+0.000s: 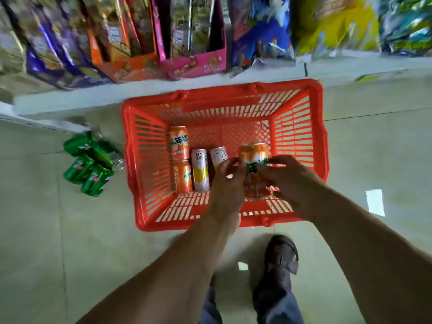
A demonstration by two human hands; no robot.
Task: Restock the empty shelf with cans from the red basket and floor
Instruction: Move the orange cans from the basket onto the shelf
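Hands come first, nearest the camera above a dark shoe (281, 253) and the pale tiled floor (70, 242). Both reach forward over the near rim of the red basket (323, 146) and close on one orange can (253, 170) — the left hand (228, 183) pinches its left side with thumb and fingers, the right hand (289, 183) wraps its right side. Neither hand is spread; both are shut narrowly on that can. It stands roughly upright, its long axis pointing up toward the camera, its top tipped slightly away, and it sits directly between the two hands, so neither is nearer. Whether its base rests on the basket floor or is lifted clear I cannot tell.

Further in, four more cans lie on their sides on the basket floor, long axes running near to far: two orange ones end to end at the left, then two white-and-yellow cans (200, 170) beside them. That makes three orange and two white in the basket — five in all.

Left of the basket, on the floor, lies a cluster of green cans (93, 163); I count about four, blurred.

Beyond the basket runs a white shelf edge (93, 95), carrying snack bags (257, 31) above. The empty shelf itself is not clearly in view, so the lift must carry the can up and forward.
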